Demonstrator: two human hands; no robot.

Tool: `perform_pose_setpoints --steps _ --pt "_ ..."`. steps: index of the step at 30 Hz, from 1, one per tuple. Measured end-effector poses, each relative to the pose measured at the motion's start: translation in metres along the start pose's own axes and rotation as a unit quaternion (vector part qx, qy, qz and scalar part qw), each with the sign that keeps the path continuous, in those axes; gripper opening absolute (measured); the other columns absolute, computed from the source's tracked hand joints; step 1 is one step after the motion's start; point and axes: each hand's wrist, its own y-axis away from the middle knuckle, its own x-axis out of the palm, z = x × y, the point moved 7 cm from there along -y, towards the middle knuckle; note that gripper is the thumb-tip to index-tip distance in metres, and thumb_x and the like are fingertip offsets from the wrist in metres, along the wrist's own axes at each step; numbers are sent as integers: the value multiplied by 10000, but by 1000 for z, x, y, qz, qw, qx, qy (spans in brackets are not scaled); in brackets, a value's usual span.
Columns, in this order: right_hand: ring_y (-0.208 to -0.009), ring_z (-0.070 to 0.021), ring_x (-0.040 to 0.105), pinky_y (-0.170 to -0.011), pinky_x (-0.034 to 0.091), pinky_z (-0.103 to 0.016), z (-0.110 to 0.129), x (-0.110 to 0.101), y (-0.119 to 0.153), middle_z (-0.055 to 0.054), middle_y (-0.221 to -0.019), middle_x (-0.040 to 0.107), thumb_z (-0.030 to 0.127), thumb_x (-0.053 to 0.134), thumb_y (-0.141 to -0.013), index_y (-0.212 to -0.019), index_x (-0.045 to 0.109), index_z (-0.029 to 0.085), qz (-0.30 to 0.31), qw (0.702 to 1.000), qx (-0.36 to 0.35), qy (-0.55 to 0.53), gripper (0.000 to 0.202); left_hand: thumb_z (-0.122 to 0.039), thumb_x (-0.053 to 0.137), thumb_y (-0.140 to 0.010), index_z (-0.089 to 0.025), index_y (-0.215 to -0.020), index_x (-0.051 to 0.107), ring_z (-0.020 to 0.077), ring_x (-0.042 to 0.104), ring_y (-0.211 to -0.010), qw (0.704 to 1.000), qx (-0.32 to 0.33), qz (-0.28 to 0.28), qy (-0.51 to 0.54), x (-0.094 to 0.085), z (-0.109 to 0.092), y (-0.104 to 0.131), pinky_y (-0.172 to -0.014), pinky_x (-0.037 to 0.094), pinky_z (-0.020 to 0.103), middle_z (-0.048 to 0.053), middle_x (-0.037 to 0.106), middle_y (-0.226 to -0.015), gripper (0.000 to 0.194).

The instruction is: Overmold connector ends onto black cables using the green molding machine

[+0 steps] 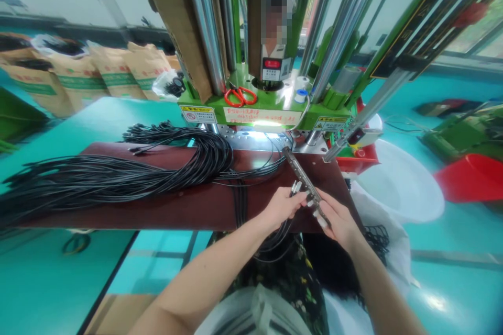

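A long dark metal bar point(302, 174) with small slots and pale connector pieces along its lower part is tilted over the front edge of the brown table. My right hand point(337, 220) grips its lower end. My left hand point(283, 205) pinches black cables with silvery connector ends point(296, 187), close against the bar's left side. From there, cables hang down over my lap. A large bundle of black cables point(157, 175) lies across the table to the left, and a few thin strands run from it towards the bar's upper end.
The green machine point(204, 102) with upright steel columns stands just behind the brown table point(212, 209). Red-handled scissors point(240, 97) lie on its ledge. A red tray point(365, 154) and white tub point(412, 183) are at right; paper sacks point(88, 76) stand back left.
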Motion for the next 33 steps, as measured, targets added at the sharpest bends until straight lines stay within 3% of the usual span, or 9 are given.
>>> perform_pose_setpoints --steps 4,7,10,12,16,21,26,33 --pt "-381 -69 355 -301 252 -170 0 4 -1 11 -565 510 527 562 -738 -1253 480 214 34 998 -5 57 608 -437 547 -722 -135 -594 540 40 299 -331 998 4 -26 -48 -6 2 0 -360 242 194 -66 362 -403 329" --pt "-384 -65 347 -308 232 -162 -4 3 -1 16 -560 497 531 562 -738 -1246 485 221 35 998 14 42 600 -420 531 -740 -125 -625 563 63 413 -407 997 40 -48 -45 -13 -8 1 -401 318 194 -24 477 -492 318" --pt "-391 -59 332 -313 199 -149 -7 -1 -2 19 -565 486 519 583 -731 -1230 498 240 18 999 29 -4 578 -422 530 -748 -130 -691 558 67 430 -431 989 63 -131 27 -30 -17 5 -407 318 187 -25 488 -507 299" --pt "-395 -56 318 -317 183 -145 -9 -3 -4 20 -572 481 511 592 -730 -1223 502 254 6 999 35 -29 563 -415 562 -732 -156 -737 505 60 379 -383 979 54 -158 115 -35 -16 9 -378 276 182 -61 436 -456 265" --pt "-402 -59 322 -321 184 -148 -11 -4 -6 17 -581 480 515 605 -717 -1211 514 256 16 998 55 -35 566 -358 648 -671 -180 -718 423 51 373 -383 969 43 -123 212 -28 -11 12 -379 268 175 -74 446 -469 291" --pt "-394 -63 331 -315 198 -153 -7 -3 -3 11 -579 500 518 620 -691 -1209 519 224 18 998 62 -17 604 -366 670 -632 -137 -627 494 38 355 -347 984 -4 -56 168 -17 -7 9 -363 239 181 -56 441 -429 289" --pt "-379 -55 310 -313 181 -155 0 -1 3 19 -538 487 484 636 -682 -1180 545 194 -15 998 59 -12 583 -310 694 -576 -139 -544 479 20 268 -295 984 -60 -60 158 -18 -7 7 -341 153 181 -74 375 -354 276" --pt "-433 -56 347 -345 189 -131 2 0 3 -21 -642 549 521 628 -677 -1153 563 211 -5 998 68 -5 572 -255 656 -592 -149 -511 472 30 262 -270 990 -54 -37 128 -18 -7 6 -326 167 187 -71 365 -311 227"
